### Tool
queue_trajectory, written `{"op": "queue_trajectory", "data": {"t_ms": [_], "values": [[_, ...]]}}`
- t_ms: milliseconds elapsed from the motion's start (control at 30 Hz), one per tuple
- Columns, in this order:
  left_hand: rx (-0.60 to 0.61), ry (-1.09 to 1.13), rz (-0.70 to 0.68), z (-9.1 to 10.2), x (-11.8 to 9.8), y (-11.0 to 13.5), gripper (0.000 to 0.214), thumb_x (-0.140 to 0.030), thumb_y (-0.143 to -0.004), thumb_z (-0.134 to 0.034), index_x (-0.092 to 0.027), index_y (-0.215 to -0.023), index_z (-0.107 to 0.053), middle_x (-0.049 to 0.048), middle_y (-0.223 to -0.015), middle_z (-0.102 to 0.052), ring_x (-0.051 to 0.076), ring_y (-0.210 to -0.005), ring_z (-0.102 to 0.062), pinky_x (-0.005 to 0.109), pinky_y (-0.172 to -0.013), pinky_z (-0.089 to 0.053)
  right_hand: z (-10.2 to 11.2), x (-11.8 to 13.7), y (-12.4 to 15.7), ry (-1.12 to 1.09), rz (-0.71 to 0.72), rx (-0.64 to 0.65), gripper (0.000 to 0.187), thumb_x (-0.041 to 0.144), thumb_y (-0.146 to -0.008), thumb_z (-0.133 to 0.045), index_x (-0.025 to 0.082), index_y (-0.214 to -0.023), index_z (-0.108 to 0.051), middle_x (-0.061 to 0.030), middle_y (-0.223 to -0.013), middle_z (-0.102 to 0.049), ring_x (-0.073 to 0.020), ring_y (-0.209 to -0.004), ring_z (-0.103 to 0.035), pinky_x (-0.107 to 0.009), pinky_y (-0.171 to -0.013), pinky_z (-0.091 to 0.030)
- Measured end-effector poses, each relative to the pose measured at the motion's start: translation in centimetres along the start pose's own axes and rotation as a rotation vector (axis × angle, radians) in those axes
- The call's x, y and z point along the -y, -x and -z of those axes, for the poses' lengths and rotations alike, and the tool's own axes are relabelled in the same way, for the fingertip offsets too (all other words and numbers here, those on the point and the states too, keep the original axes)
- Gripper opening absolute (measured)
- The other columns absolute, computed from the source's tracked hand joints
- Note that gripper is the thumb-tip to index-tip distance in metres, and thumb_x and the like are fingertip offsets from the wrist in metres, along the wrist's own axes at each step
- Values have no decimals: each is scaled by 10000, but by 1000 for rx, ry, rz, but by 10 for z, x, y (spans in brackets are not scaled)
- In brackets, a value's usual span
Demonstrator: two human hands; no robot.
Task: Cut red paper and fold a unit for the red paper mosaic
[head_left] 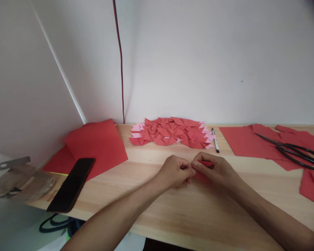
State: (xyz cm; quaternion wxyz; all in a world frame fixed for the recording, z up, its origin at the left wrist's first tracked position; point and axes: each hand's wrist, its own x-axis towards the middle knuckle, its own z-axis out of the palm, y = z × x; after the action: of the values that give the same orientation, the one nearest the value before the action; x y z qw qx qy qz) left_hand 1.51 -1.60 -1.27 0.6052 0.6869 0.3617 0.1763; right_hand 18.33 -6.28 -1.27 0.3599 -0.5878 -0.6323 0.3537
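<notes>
A small piece of red paper is held just above the wooden table, between my two hands. My right hand pinches it between thumb and fingers, with part of the paper hidden behind the fingers. Touching it at the paper's left edge, my left hand is closed in a pinch on the same paper. Beyond both hands lies a spread of folded red paper pieces, with pink ones showing at its two ends. A marker pen rests beside that spread.
On the right, black-handled scissors lie over red paper sheets. At left, a dark phone overlaps large red sheets, near a clear plastic container. A cable hangs down the wall behind the wooden table.
</notes>
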Motion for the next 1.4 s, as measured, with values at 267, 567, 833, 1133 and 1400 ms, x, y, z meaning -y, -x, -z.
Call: {"op": "queue_trajectory", "data": {"t_ms": [267, 567, 833, 1133, 1400], "values": [[-29, 15, 12, 1, -3, -1, 239, -289, -741, -569, -149, -548, -561, 8, -520, -570, 88, -439, -468, 201, -452, -341, 8, -12, -6, -54, -45, 19, 393, 545, -854, -464, 202, -679, -541, 7, -653, -509, -140, -608, -462, -260, -549, -358], [10, -42, -29, -1, 0, 0, 242, -297, -747, -558, -147, -557, -565, 2, -514, -557, 86, -426, -452, 198, -435, -330, 3, -6, -2, -27, -12, 74, 340, 504, -832, -529, 202, -681, -569, -11, -680, -586, -159, -659, -527, -271, -616, -416], [-49, -19, -46, 0, -3, 0, 280, -310, -767, -556, -150, -540, -522, -3, -496, -539, 85, -438, -458, 196, -465, -354, 5, -8, -3, -23, -35, -38, 431, 547, -858, -452, 193, -627, -533, 2, -624, -523, -138, -587, -483, -256, -537, -377], [-79, 100, -75, -1, 2, -4, 254, -294, -783, -546, -155, -578, -490, -7, -525, -547, 68, -424, -439, 183, -442, -345, 6, -9, -5, -67, 7, 126, 377, 530, -838, -512, 184, -747, -630, -33, -752, -635, -179, -705, -573, -275, -616, -427], [-2, 160, -1, 3, 3, -6, 234, -306, -779, -530, -151, -604, -511, 4, -545, -552, 77, -413, -444, 183, -384, -319, 8, -14, -3, -55, -40, 105, 422, 534, -867, -452, 173, -696, -587, -9, -655, -547, -133, -588, -479, -260, -544, -372]]}}
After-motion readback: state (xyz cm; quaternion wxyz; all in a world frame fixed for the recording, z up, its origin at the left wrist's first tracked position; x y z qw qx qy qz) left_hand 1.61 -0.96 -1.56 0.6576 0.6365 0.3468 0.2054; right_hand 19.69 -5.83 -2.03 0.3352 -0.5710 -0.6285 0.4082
